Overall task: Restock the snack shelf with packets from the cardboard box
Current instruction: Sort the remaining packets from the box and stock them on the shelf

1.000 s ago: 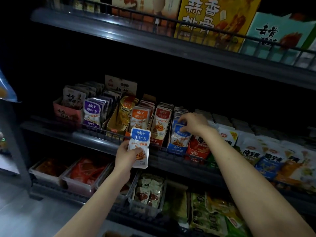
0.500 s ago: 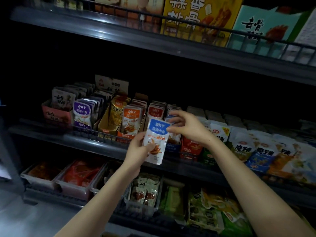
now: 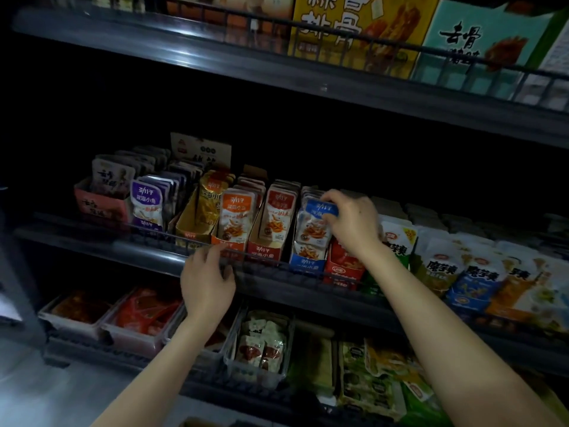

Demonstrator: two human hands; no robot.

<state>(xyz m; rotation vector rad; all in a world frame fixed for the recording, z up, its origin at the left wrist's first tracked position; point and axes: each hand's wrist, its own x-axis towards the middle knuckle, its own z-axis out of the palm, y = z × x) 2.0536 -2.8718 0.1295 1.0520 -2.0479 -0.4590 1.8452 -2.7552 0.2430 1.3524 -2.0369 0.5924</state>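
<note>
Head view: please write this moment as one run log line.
step: shelving | right hand: pinches blue-topped white snack packet at blue display carton | left hand: empty, by dark metal shelf edge

I pinch the blue-topped packet [image 3: 315, 224] by its top edge in my right hand [image 3: 354, 223]. It is a small white pouch with a blue header and orange-brown snacks pictured on its face. It stands upright at the front of its row in the blue carton [image 3: 308, 264] on the middle snack shelf [image 3: 144, 253], overlapping a like packet below, just right of the red-topped packets [image 3: 278, 214].
</note>
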